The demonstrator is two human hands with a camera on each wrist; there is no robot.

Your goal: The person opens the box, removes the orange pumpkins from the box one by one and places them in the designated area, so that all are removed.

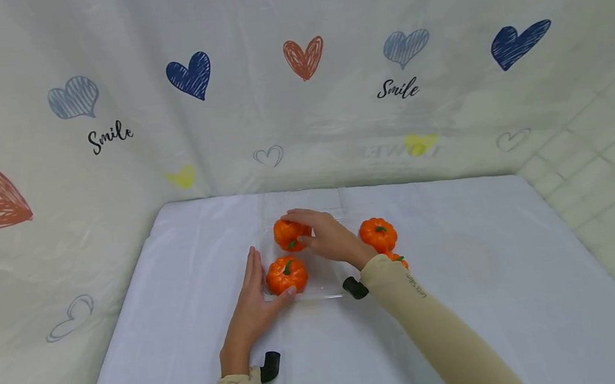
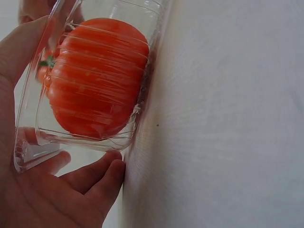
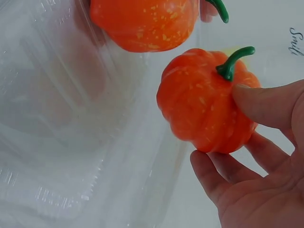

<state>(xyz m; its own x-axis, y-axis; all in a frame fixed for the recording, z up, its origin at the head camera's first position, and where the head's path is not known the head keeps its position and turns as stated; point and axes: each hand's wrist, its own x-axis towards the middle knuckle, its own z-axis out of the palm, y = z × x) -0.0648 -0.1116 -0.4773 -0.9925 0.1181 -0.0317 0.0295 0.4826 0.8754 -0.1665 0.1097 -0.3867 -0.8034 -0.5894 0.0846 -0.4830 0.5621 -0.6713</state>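
A clear plastic container (image 1: 326, 279) lies on the white-covered table, its lid (image 1: 303, 201) folded back at the far side. One orange toy pumpkin (image 1: 286, 275) with a green stem sits in its front left part; ribbed plastic covers it in the left wrist view. My left hand (image 1: 254, 309) holds the container's near left corner, fingers along the side and thumb at the front. Above the container's far left part, my right hand (image 1: 333, 236) grips a second toy pumpkin (image 3: 204, 104) between thumb and fingers, stem tilted toward me.
Right of the container lie two more toy pumpkins, one farther back (image 1: 378, 234) and another (image 1: 397, 260) partly hidden behind the right sleeve (image 1: 422, 310). A pale curtain (image 1: 334, 122) printed with hearts hangs behind the table (image 1: 485, 274).
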